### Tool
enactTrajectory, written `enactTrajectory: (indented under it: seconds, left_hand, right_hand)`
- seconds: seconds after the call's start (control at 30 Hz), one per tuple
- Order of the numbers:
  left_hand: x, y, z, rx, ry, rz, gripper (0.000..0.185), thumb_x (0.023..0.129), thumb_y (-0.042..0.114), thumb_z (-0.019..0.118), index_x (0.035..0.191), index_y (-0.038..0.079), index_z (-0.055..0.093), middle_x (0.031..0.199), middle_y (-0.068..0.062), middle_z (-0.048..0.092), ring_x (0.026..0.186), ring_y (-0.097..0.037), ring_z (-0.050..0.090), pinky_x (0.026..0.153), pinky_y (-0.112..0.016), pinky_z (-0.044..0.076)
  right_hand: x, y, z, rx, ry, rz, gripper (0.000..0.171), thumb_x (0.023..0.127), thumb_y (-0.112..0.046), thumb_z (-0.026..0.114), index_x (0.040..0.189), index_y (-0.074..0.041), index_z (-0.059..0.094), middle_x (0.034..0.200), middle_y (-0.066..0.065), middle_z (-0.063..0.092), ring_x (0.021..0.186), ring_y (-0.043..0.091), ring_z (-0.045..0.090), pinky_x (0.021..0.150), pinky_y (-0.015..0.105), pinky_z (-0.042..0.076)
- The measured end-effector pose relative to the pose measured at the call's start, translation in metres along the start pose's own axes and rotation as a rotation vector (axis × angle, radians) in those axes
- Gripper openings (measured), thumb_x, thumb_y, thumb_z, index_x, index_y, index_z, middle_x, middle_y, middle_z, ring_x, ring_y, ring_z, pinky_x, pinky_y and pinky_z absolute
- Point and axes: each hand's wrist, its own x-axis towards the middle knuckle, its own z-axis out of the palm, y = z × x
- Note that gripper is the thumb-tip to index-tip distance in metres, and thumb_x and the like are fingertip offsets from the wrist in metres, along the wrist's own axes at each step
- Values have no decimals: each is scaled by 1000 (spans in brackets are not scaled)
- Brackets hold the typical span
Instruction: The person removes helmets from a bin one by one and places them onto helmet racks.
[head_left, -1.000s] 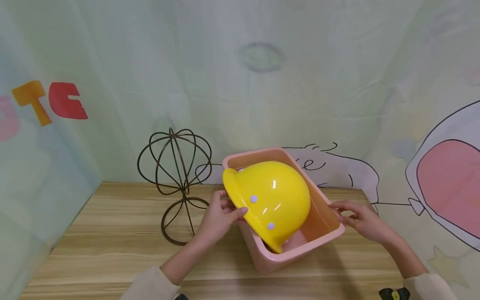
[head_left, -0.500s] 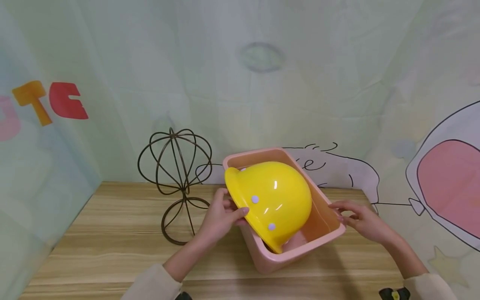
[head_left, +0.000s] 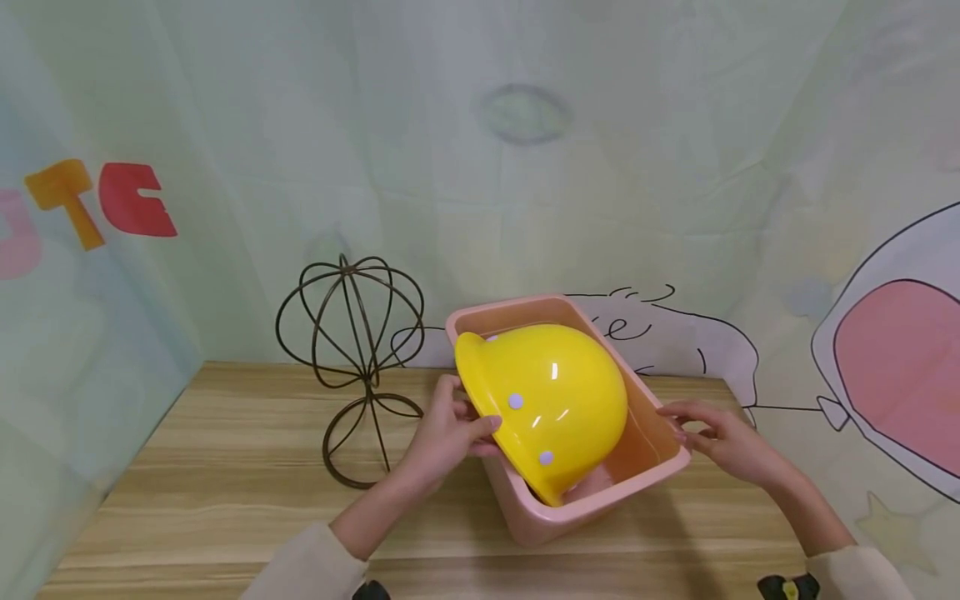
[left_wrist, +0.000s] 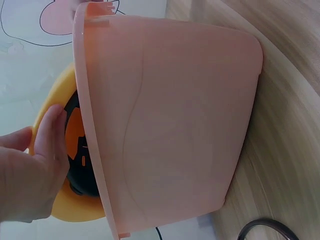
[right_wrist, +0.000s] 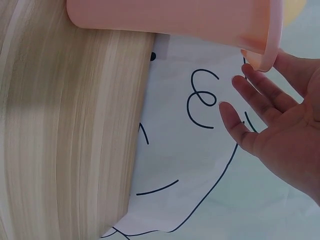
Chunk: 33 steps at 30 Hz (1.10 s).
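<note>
A yellow hard hat (head_left: 562,392) with pale round dots lies tilted in a pink plastic bin (head_left: 637,492), its brim facing left and rising above the bin's rim. My left hand (head_left: 442,433) pinches that brim, thumb on the outer face and fingers under it. In the left wrist view the dark inner harness (left_wrist: 82,165) of the hat shows between the brim and the bin wall. With thumb and fingertips my right hand (head_left: 723,442) holds the bin's right rim near the front corner; its other fingers hang loosely below the rim in the right wrist view.
Left of the bin a dark wire stand (head_left: 367,387) with a globe-shaped top stands on the wooden table (head_left: 225,483). Behind and at both sides hangs a printed curtain (head_left: 420,167), close to the table's back edge.
The hard hat has shifted slightly to the right and deeper into the bin, with my left hand following on its brim. My right hand and the bin have stayed put.
</note>
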Motion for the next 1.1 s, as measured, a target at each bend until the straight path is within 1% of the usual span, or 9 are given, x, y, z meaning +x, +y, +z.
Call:
enactTrajectory:
  seconds: [0.2, 0.37, 0.63, 0.8, 0.93, 1.1]
  left_hand:
    - [2, -1, 1, -16, 6, 3, 47, 86, -6, 57, 121, 1, 27, 102, -25, 55, 75, -25, 64, 66, -35, 57]
    - [1, -1, 1, -26, 14, 21, 45, 86, -6, 57, 121, 1, 29, 101, -25, 57, 73, -25, 65, 66, -35, 57]
    - [1, -1, 2, -30, 49, 85, 41, 86, -8, 56, 119, -2, 33, 97, -24, 60, 69, -25, 64, 62, -34, 57]
    - [0, 0, 3, -25, 67, 92, 39, 86, -8, 56, 118, -1, 34, 96, -23, 60, 69, -25, 64, 62, -33, 57]
    - [0, 0, 5, -21, 76, 95, 37, 86, -8, 56, 116, -1, 35, 96, -23, 61, 69, -25, 65, 62, -33, 57]
    - [-1, 1, 6, -17, 87, 107, 37, 86, -7, 56, 116, -2, 35, 96, -23, 62, 68, -24, 64, 61, -32, 57]
  right_hand:
    - [0, 1, 0, 16, -5, 2, 35, 85, 5, 57, 119, -6, 58, 115, 14, 58, 97, 25, 53, 72, 29, 55]
    - [0, 1, -1, 15, -6, -2, 35, 85, 4, 57, 119, -5, 58, 116, 15, 58, 96, 22, 53, 72, 28, 55]
    - [0, 1, -3, 20, -33, 5, 35, 87, 2, 57, 121, -3, 56, 115, 15, 58, 96, 17, 53, 71, 25, 54]
    - [1, 1, -2, 9, -25, -2, 35, 86, 4, 57, 120, -4, 57, 115, 14, 58, 95, 13, 53, 70, 25, 54]
    - [1, 0, -2, 6, -12, -14, 35, 86, 5, 57, 120, -3, 58, 114, 15, 59, 95, 14, 53, 70, 25, 54]
    - [0, 0, -2, 5, -6, -10, 34, 86, 4, 57, 119, -3, 58, 114, 15, 59, 96, 19, 54, 70, 24, 54]
